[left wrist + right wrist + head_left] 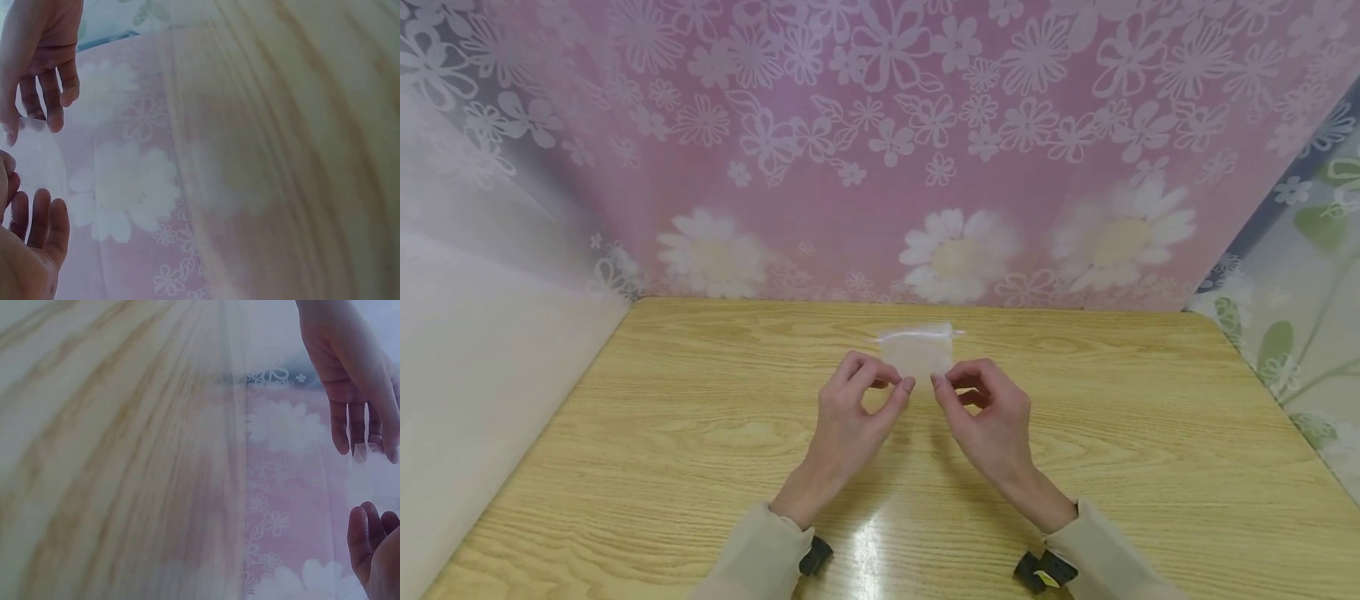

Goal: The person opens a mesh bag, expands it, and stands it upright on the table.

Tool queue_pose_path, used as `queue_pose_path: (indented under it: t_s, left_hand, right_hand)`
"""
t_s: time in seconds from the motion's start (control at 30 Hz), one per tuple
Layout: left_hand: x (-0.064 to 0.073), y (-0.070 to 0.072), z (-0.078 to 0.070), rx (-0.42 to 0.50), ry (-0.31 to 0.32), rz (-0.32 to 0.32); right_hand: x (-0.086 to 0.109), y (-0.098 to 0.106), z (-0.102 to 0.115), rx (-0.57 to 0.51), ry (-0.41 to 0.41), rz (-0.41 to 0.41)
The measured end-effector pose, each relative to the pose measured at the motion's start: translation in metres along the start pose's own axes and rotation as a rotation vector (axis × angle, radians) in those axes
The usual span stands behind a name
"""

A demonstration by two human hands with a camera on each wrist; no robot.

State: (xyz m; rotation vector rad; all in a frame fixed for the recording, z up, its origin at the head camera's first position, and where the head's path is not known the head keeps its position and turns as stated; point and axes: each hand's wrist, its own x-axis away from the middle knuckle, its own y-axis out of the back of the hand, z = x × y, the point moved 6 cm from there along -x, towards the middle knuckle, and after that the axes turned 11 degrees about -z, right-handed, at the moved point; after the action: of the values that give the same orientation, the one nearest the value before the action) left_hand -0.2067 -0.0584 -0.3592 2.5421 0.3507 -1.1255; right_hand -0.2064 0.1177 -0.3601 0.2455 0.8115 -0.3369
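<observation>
A small, see-through white drawstring pouch (917,352) is held up over the table, with white cord ends sticking out on both sides near its far edge. My left hand (853,408) pinches its near left corner between thumb and forefinger. At the near right corner, my right hand (992,417) pinches it the same way. In the left wrist view the thin pouch (44,156) spans between the two hands. From the right wrist, the pouch (372,478) shows pale between the fingertips. Nothing shows inside it.
The wood-grain table (662,442) lies under both hands. A pink curtain (835,200) with white flowers hangs along the back edge, and pale sheets (475,333) hang at the sides. Both wrists wear black straps (815,556) at the beige sleeves.
</observation>
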Motion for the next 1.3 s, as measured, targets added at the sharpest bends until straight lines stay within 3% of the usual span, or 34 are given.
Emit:
queue_pose_path:
  t_s: [0.13,0.23,0.33,0.53,0.63,0.77,0.97,1.17,1.3]
  left_hand:
    - [0.001,-0.001,0.001,-0.002,-0.014,0.015]
    - [0.001,-0.001,0.004,0.047,0.028,0.018]
    - [0.000,0.000,0.010,0.131,0.157,0.006]
    - [0.000,0.005,0.023,0.312,0.528,-0.034]
    - [0.000,0.005,0.026,0.348,0.618,-0.037]
    - [-0.001,0.006,0.028,0.344,0.649,-0.037]
    - [-0.001,0.006,0.031,0.333,0.643,-0.039]
    - [0.000,0.008,0.032,0.304,0.630,-0.022]
    - [0.001,0.008,0.032,0.309,0.634,-0.015]
  right_hand:
    - [-0.001,0.001,-0.001,0.001,-0.003,-0.007]
    - [-0.001,0.001,-0.002,-0.005,-0.005,0.000]
    - [-0.002,0.002,-0.003,-0.028,-0.009,0.008]
    - [-0.003,0.003,-0.004,-0.118,-0.013,0.022]
    - [-0.002,0.003,-0.004,-0.157,-0.005,0.031]
    - [-0.001,0.003,-0.006,-0.170,-0.030,0.052]
    - [0.001,0.007,-0.010,-0.182,-0.111,0.081]
    - [-0.001,0.013,-0.015,-0.285,-0.260,0.059]
    - [-0.002,0.016,-0.020,-0.279,-0.358,0.052]
